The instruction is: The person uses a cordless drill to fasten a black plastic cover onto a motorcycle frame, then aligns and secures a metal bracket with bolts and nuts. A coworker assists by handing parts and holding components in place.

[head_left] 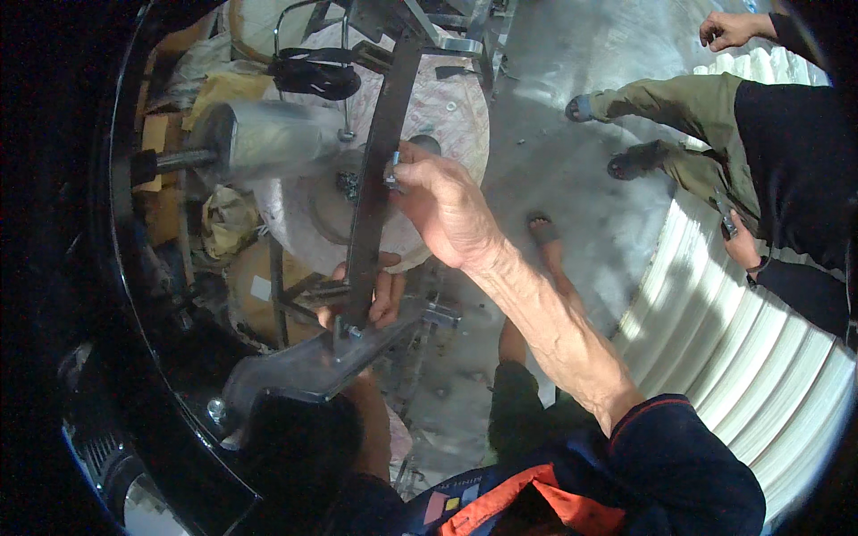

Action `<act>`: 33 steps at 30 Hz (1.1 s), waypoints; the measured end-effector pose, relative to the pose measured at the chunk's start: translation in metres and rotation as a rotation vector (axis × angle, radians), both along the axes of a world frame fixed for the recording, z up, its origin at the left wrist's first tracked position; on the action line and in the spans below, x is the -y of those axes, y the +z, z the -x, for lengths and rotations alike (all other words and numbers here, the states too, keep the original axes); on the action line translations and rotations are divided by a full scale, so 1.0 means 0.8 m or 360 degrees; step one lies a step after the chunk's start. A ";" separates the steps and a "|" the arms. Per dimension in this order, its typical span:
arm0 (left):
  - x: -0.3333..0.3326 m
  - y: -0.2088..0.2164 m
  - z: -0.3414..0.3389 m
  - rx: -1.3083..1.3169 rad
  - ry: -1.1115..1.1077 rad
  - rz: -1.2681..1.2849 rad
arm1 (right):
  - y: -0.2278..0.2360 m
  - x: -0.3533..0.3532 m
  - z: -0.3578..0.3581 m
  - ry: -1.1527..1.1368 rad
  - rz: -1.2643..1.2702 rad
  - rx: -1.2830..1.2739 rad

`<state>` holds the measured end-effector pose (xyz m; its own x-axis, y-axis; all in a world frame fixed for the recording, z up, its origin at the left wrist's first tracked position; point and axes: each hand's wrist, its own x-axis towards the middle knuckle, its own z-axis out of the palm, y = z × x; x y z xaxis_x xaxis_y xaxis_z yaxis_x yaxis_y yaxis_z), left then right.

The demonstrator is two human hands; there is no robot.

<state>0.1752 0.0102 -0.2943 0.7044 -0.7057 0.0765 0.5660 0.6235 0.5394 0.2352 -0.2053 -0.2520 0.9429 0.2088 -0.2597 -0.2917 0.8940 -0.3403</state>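
A dark flat metal bar [384, 143] runs from the top of the view down to a black bracket plate [308, 364]. Thumb and fingers of my right hand [447, 210] are pinched at a small metal bolt [391, 171] on the bar's face; part of the bolt is hidden by the thumb. Lower down, my left hand [384, 295] reaches up behind the bar, its fingers curled round both edges. Its palm is out of sight behind the metal. Just below these fingers, another bolt [355, 332] sticks out where bar and plate meet.
Behind the bar lies a large round pale wrapped roll [460, 125]. A shiny cylinder [268, 134] on a shaft is at the left. On the right, a person [786, 152] in dark clothes holds a small tool beside a stack of white ribbed material [724, 348].
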 end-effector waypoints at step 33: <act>-0.029 0.078 -0.141 0.1053 0.1118 -0.2111 | 0.036 -0.008 -0.009 -0.0076 0.1177 0.0800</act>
<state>0.2884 0.0336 -0.2316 0.9889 -0.0942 0.1152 -0.1446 -0.4251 0.8935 0.2421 -0.1986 -0.2230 0.9850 0.1092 0.1337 0.0791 0.4030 -0.9118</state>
